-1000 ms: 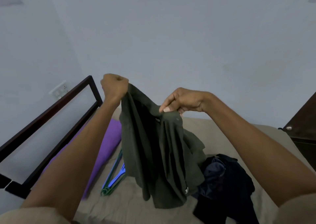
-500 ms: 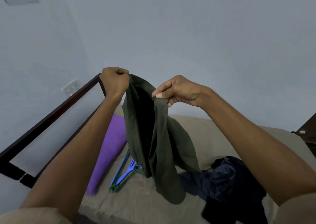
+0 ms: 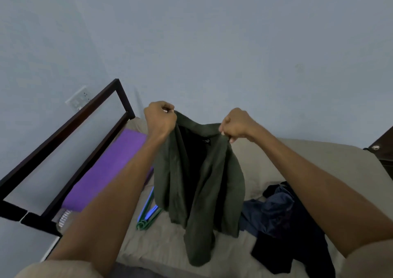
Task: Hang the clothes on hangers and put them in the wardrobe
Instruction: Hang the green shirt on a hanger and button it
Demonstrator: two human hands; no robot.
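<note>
Up over the bed, both hands hold a dark olive-green shirt (image 3: 197,171) by its collar.

Left hand (image 3: 160,118) and right hand (image 3: 235,124) are each fisted tight on the fabric, which hangs open above the beige bed sheet (image 3: 297,163). Blue and green plastic hangers (image 3: 148,216) lie beneath; dark navy clothes (image 3: 280,220) lie heaped beside.

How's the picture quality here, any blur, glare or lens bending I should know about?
Head view: dim, bluish, even light, no glare; wide-angle bending curves the bed frame; the green shirt held up by left hand and right hand looks soft, its label unreadable.
</note>
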